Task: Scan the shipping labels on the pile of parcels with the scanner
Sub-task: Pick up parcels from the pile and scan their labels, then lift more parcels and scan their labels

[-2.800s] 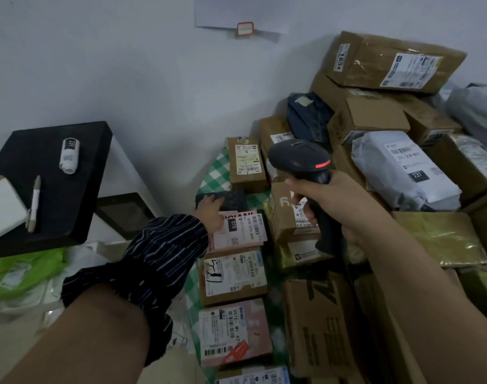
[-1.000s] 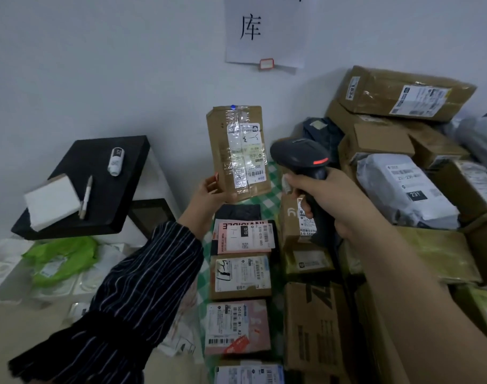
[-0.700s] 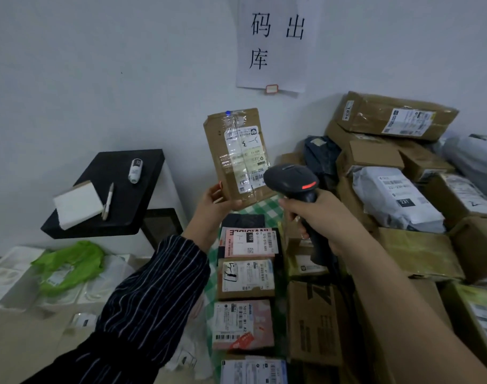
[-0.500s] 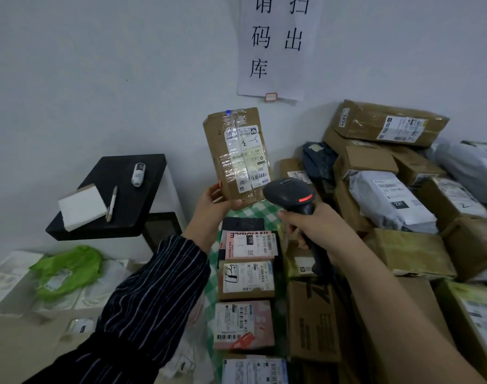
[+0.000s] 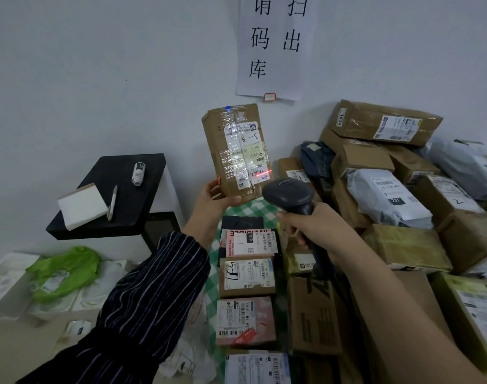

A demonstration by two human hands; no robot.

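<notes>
My left hand [image 5: 212, 196] holds a flat brown cardboard parcel [image 5: 217, 145] upright by its bottom edge, its taped white shipping label [image 5: 246, 155] facing me. A red scan line glows across the lower right of that label. My right hand [image 5: 313, 227] grips the handle of a black handheld scanner [image 5: 288, 194], whose head points at the label from just below and to the right. A row of labelled parcels [image 5: 246, 277] lies flat on a green checked cloth [image 5: 260, 210] below. The pile of parcels [image 5: 380, 173] rises at the right.
A black side table [image 5: 142, 189] on the left carries a white block [image 5: 80, 205], a pen [image 5: 112, 202] and a small white bottle [image 5: 138, 173]. White and green bags [image 5: 62, 273] lie on the floor below it. A paper sign [image 5: 272, 45] hangs on the wall.
My left hand took the brown parcel from the far end of the row and raised it upright. The scanner moved in under the label, and a red scan line now shows on it.
</notes>
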